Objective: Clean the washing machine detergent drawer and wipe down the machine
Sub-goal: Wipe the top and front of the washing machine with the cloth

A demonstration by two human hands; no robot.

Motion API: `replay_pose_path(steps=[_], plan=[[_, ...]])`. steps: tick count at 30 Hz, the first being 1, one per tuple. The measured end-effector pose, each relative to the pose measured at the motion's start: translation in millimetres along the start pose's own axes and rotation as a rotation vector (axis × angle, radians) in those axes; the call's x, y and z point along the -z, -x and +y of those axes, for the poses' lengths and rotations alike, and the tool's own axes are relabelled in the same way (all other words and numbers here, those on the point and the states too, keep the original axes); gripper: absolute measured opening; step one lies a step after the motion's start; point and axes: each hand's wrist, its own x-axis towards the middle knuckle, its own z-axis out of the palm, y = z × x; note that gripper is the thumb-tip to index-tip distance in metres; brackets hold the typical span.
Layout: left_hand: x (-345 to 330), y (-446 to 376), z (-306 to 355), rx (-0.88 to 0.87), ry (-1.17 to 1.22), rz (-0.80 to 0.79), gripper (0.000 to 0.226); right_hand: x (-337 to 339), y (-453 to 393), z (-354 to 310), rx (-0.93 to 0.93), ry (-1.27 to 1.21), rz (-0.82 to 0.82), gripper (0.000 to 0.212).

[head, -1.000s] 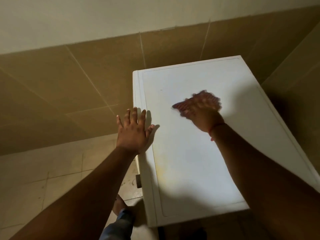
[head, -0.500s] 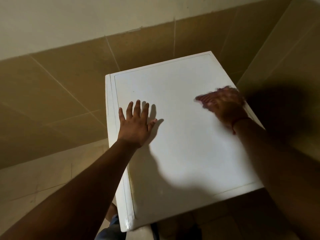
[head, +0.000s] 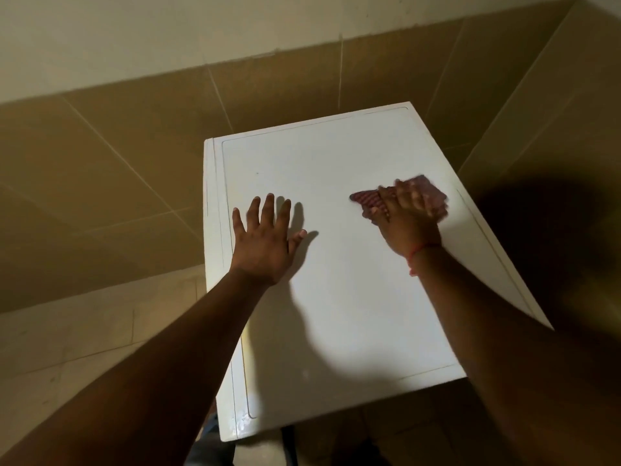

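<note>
While your left hand [head: 265,245] rests flat, fingers spread, on the machine top [head: 336,297], your right hand [head: 408,223] presses the cloth [head: 433,193] near the right edge; unwiped top lies leftward and nearer you.

A home laundry corner or utility room. A white washer [head: 336,264] stands at the centre, pushed into a corner. Large tan wall tiles [head: 117,169] run from 9 to 3 o'clock, with plain cream plaster [head: 168,35] above at 12. Pale floor tiles [head: 67,338] lie at 8 o'clock. The light is dim and indoor.
</note>
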Motion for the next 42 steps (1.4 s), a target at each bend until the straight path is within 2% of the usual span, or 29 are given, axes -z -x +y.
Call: replay_pose_path(steps=[1, 2, 5, 6, 8, 9, 12, 13, 15, 16, 18, 20, 23, 24, 27, 31, 35, 38, 39, 42], plan=[[1, 2, -3, 0.008, 0.006, 0.004, 0.076, -2, 4, -13, -0.097, -0.013, 0.045, 0.057], [2, 4, -8, 0.016, 0.007, 0.013, 0.077, -5, 10, -33, -0.084, 0.000, 0.062, 0.057], [6, 11, -29, 0.049, -0.004, 0.018, 0.078, -14, 16, -78, 0.288, 0.031, -0.067, 0.060], [7, 13, -37, 0.060, -0.003, 0.014, 0.078, -14, 15, -85, 0.272, 0.018, -0.081, 0.061], [11, 19, -55, 0.094, 0.018, 0.008, 0.079, -18, 18, -105, 0.060, -0.004, -0.054, 0.059], [13, 22, -66, 0.108, 0.021, 0.010, 0.079, -24, 24, -120, 0.034, -0.001, -0.020, 0.058], [18, 26, -99, 0.125, 0.020, 0.019, 0.075, -31, 36, -164, 0.351, 0.040, -0.053, 0.057], [19, 27, -108, 0.127, 0.022, 0.020, 0.075, -33, 36, -170, 0.355, 0.045, -0.077, 0.056], [21, 24, -114, 0.124, 0.015, 0.018, 0.077, -31, 36, -174, 0.158, 0.033, -0.081, 0.060], [22, 24, -122, 0.116, 0.017, 0.016, 0.077, -34, 40, -186, 0.116, 0.033, -0.072, 0.063], [23, 15, -150, 0.083, 0.032, 0.026, 0.075, -41, 50, -221, 0.296, 0.064, -0.050, 0.066], [23, -1, -175, 0.049, 0.048, 0.021, 0.073, -44, 45, -238, 0.429, 0.096, -0.034, 0.059], [23, -15, -199, 0.009, 0.060, -0.020, 0.074, -48, 37, -252, 0.146, 0.090, 0.020, 0.057], [23, -18, -205, -0.025, 0.058, -0.037, 0.074, -51, 39, -265, 0.114, 0.103, -0.001, 0.058], [24, -23, -216, -0.121, 0.054, -0.084, 0.075, -52, 41, -286, 0.297, 0.125, -0.076, 0.061], [30, -26, -223, -0.176, 0.068, -0.119, 0.074, -45, 35, -294, -0.020, 0.039, -0.075, 0.068], [37, -27, -234, -0.220, 0.066, -0.132, 0.074, -48, 35, -303, 0.132, 0.057, -0.155, 0.068], [42, -25, -244, -0.195, 0.060, -0.148, 0.080, -45, 29, -306, -0.091, 0.040, -0.120, 0.070], [43, -24, -247, -0.191, 0.047, -0.145, 0.081, -46, 32, -313, -0.079, 0.057, -0.120, 0.069], [44, -22, -253, -0.167, 0.023, -0.126, 0.077, -49, 35, -315, 0.154, 0.092, -0.152, 0.070]])
